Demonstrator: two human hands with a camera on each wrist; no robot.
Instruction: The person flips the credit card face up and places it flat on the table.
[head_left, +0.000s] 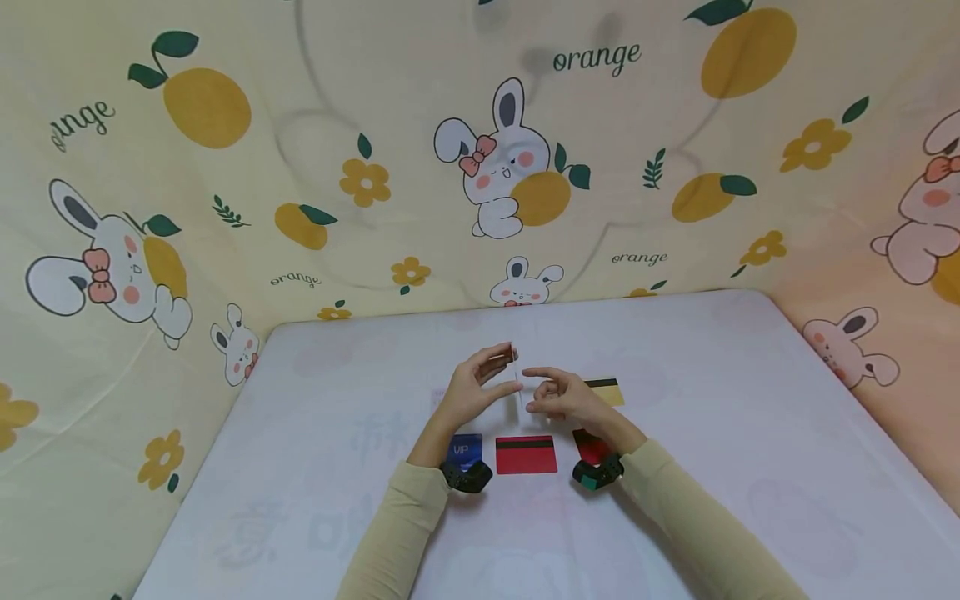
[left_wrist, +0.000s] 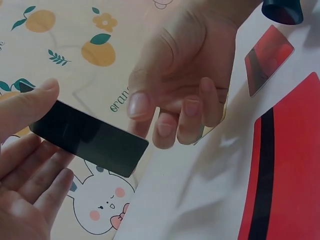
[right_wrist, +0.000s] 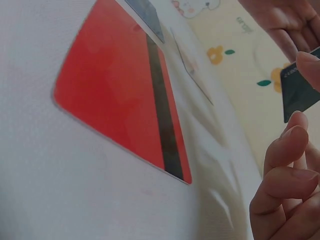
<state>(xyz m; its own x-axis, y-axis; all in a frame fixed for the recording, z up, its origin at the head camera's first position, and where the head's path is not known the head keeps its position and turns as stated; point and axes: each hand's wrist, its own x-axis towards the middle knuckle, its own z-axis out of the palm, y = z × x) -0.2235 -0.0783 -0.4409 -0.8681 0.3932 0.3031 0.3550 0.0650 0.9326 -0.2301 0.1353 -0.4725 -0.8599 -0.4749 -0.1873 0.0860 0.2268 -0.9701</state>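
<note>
My left hand point(head_left: 472, 390) pinches a dark card point(left_wrist: 90, 135) between thumb and fingers. It is raised above the table and nearly edge-on in the head view. Facing it from the right is my right hand point(head_left: 562, 395), its index finger reaching toward the card and the other fingers loosely curled. In the left wrist view these fingers stand close by the card's end. Below the hands lie a blue card point(head_left: 467, 447) marked VIP, a red card point(head_left: 527, 460) with a black stripe and a red-and-dark card point(head_left: 591, 448), partly hidden by the right wrist.
A gold card point(head_left: 609, 393) with a dark stripe lies behind the right hand. Beside the left hand a pale card point(head_left: 437, 398) is partly covered. The white table point(head_left: 330, 400) meets a patterned cloth backdrop point(head_left: 420, 217) at its far edge. Each wrist wears a dark band.
</note>
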